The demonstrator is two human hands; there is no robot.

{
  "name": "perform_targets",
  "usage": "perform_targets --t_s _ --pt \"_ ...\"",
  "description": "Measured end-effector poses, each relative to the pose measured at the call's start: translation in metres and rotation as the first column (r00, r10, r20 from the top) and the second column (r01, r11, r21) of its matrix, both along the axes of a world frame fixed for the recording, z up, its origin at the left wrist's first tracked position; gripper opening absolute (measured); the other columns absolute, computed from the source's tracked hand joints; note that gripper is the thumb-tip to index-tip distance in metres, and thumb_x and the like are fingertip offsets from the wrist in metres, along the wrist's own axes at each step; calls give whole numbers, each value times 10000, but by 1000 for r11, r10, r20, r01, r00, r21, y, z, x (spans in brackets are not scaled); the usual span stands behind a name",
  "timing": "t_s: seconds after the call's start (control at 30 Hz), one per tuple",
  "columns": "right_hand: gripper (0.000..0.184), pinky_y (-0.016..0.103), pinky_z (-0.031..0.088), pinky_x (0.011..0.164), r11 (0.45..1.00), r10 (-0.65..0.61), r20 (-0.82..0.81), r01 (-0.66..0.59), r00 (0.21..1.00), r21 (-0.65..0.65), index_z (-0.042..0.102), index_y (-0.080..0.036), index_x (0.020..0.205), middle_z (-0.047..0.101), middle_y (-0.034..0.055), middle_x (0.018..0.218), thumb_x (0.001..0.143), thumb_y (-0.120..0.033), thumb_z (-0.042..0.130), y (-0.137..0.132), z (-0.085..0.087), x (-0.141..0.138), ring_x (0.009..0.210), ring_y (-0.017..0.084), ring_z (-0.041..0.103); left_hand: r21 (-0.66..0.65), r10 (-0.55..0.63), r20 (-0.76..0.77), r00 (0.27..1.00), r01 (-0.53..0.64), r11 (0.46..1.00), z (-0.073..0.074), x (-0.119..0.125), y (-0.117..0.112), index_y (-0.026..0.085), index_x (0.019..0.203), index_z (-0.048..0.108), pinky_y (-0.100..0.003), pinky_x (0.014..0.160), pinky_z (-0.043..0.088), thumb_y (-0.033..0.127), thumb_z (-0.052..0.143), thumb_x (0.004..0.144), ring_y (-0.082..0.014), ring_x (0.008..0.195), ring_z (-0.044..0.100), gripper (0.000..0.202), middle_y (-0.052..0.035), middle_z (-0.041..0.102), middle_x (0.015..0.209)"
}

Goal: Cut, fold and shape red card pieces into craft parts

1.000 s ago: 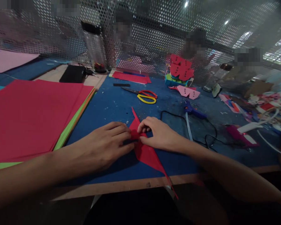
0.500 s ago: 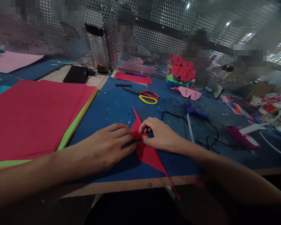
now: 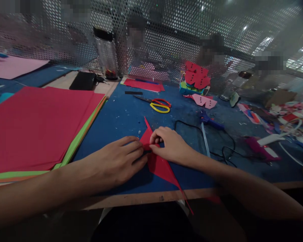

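A folded piece of red paper (image 3: 161, 169) lies on the blue tabletop close to me, its thin pointed end reaching past the front edge. My right hand (image 3: 170, 144) pinches a fold at the paper's middle between thumb and curled fingers. From the other side, my left hand (image 3: 122, 159) has its fingertips closed on the paper's left edge, and the thumb is partly hidden beneath. Beyond the paper lies a pair of scissors (image 3: 160, 107) with one red and one yellow handle.
To the left is a stack of red paper (image 3: 40, 127) over green and orange sheets. A blue glue gun (image 3: 210, 120) with its black cord lies right. Red paper cutouts with dots (image 3: 197, 75) stand by the mesh screen (image 3: 166, 50). A clear bottle (image 3: 107, 55) stands behind.
My right thumb has shifted slightly left along the fold. My left hand has dropped a little towards me. The paper stays in nearly the same place.
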State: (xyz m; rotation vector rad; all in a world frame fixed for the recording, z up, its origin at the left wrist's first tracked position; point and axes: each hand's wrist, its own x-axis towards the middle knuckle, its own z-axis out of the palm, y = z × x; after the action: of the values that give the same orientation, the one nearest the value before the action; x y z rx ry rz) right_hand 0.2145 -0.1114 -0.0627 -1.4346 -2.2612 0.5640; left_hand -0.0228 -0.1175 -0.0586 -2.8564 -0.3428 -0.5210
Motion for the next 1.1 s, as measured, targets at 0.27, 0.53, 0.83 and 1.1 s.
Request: perform_targets --t_s 0.27,0.53,0.83,1.1 --pt "92 311 390 757 1000 5 14 -5 1000 3 636 -219 856 648 1 894 778 -171 646 -1 0 -1 858 176 529 -38 -31 14 999 32 999 -6 -2 8 181 1251 665 -430 1048 496 126 488 979 -247 1096 667 329 -123 744 1127" --pt "108 314 402 771 1000 7 5 -7 1000 3 630 -223 877 648 -3 909 782 -175 648 -1 1 0 868 175 534 -152 3 19 1000 0 988 -9 1 13 130 1198 679 -440 988 534 121 501 969 -270 1086 651 290 -138 735 1069" --pt "115 305 431 777 998 28 -33 -30 999 -51 655 -206 900 670 11 930 805 -147 627 1 4 3 862 160 576 -172 -18 121 992 38 984 -12 1 18 154 1077 706 -412 963 546 100 516 948 -256 1068 675 235 -126 749 1046" --pt "31 293 435 762 999 -23 -5 23 1000 46 655 -200 877 676 14 893 896 -195 632 0 22 18 849 160 601 -217 1 174 985 38 976 -18 -2 21 143 1098 696 -425 948 548 68 485 943 -249 1077 676 273 -107 748 1128"
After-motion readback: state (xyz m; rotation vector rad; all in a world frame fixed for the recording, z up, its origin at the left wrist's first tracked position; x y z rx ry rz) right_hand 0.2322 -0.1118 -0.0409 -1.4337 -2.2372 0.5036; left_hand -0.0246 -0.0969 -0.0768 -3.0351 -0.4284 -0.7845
